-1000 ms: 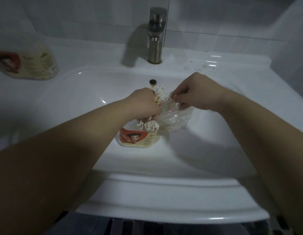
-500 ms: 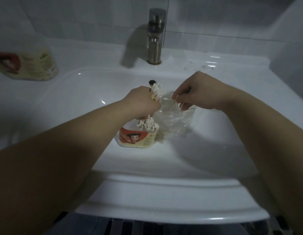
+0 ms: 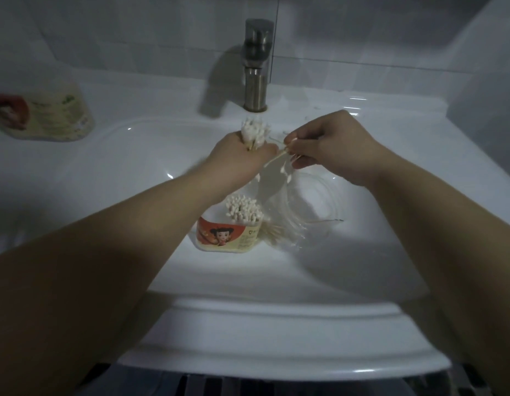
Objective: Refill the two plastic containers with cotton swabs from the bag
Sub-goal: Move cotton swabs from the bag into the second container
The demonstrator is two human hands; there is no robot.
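Head view: the left hand point(image 3: 242, 155) was clenched around a bundle of cotton swabs point(image 3: 255, 132) above the sink point(image 3: 105, 172), white tips up. Just beside it, the right hand point(image 3: 334, 144) pinched a few loose swabs point(image 3: 276, 160) between thumb and fingers. Below, in the basin, stood a labelled container point(image 3: 228, 235) full of swabs, touching the clear bag point(image 3: 302, 207) on its right. A second container point(image 3: 48, 115), blurred, sat far left.

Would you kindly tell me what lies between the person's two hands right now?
In the head view, a few cotton swabs pinched by the right hand slant across the gap toward the left hand.
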